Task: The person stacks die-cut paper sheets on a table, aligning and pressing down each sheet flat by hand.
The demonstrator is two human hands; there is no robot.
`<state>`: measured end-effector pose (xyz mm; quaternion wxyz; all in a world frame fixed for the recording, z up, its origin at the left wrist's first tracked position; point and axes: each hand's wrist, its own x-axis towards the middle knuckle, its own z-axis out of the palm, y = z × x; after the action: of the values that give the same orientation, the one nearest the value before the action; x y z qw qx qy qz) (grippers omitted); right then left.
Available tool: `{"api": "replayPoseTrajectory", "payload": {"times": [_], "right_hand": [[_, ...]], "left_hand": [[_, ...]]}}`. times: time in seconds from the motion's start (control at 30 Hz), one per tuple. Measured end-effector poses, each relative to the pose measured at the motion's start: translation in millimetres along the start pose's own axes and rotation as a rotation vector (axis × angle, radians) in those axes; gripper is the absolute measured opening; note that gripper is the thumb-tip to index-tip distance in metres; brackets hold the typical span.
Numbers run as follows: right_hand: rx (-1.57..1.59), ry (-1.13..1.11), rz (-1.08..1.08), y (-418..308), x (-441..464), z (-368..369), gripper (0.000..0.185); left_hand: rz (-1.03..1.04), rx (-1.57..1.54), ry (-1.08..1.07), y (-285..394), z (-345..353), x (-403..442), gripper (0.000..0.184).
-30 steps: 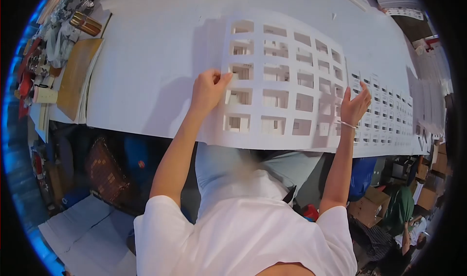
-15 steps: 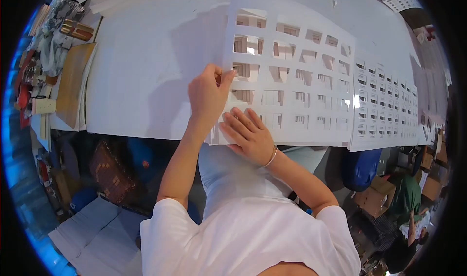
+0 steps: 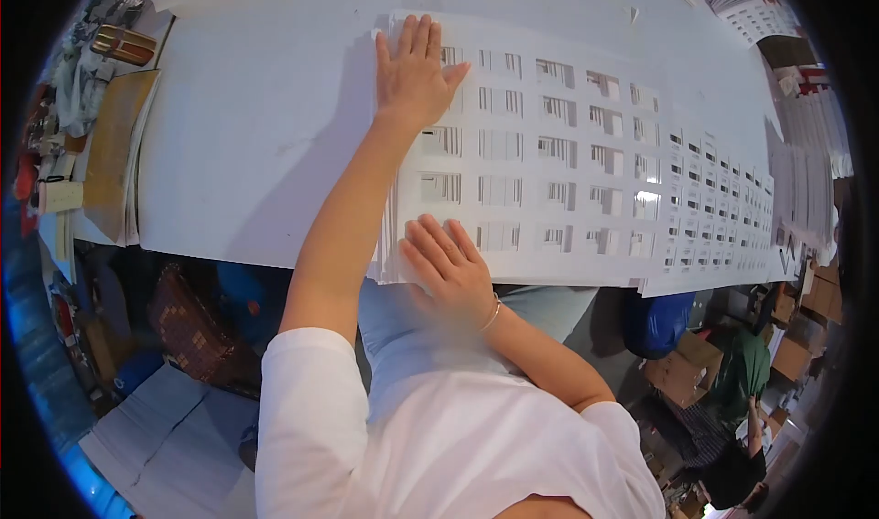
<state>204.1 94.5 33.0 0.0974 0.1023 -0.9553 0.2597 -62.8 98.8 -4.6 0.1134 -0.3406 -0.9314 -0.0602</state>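
Observation:
A stack of white sheets (image 3: 536, 180) with rows of rectangular cut-outs lies on the white table in front of me. My left hand (image 3: 417, 72) rests flat on the stack's far left corner, fingers spread. Near the front left edge, my right hand (image 3: 449, 267) lies open on the top sheet, with a bracelet at the wrist. Through the cut-outs, the edges of lower sheets show, not quite lined up. To the right, a second stack of white sheets with smaller slots (image 3: 719, 203) adjoins the first.
The white table (image 3: 247, 135) stretches left and away from me. At its left end are a brown board (image 3: 114, 153) and assorted clutter. A tall paper stack (image 3: 808, 171) stands far right. Below lie a blue bag (image 3: 657, 325) and cardboard boxes (image 3: 685, 368); another person (image 3: 732, 469) is at lower right.
My left hand has let go of the sheet's left edge and moved away from me to the far corner, now flat. The raised top sheet has come down onto the stack.

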Motion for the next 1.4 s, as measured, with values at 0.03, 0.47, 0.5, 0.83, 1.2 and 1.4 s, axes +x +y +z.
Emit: {"api": "replayPoseTrajectory", "payload": {"times": [0.03,0.47,0.5,0.83,1.2,1.4], "right_hand": [[0.017,-0.006,0.021,-3,-3,0,0.063],[0.186,0.201,-0.046,7,-12,-1,0.057],[0.256,0.209,-0.066,6,-16,-8,0.055],[-0.549,0.737,0.815,197,-130,-166,0.034],[-0.651,0.354,1.034,247,-177,-165,0.043],[-0.575,0.293,1.060,239,-170,-177,0.027]], "left_hand": [[-0.002,0.002,-0.013,2,4,-1,0.077],[-0.020,-0.118,-0.065,26,-46,-112,0.086],[-0.016,-0.121,-0.093,28,-50,-116,0.086],[-0.041,-0.133,-0.101,32,-60,-111,0.081],[-0.043,-0.185,-0.106,32,-65,-110,0.084],[-0.061,-0.180,-0.142,32,-67,-110,0.084]]}}
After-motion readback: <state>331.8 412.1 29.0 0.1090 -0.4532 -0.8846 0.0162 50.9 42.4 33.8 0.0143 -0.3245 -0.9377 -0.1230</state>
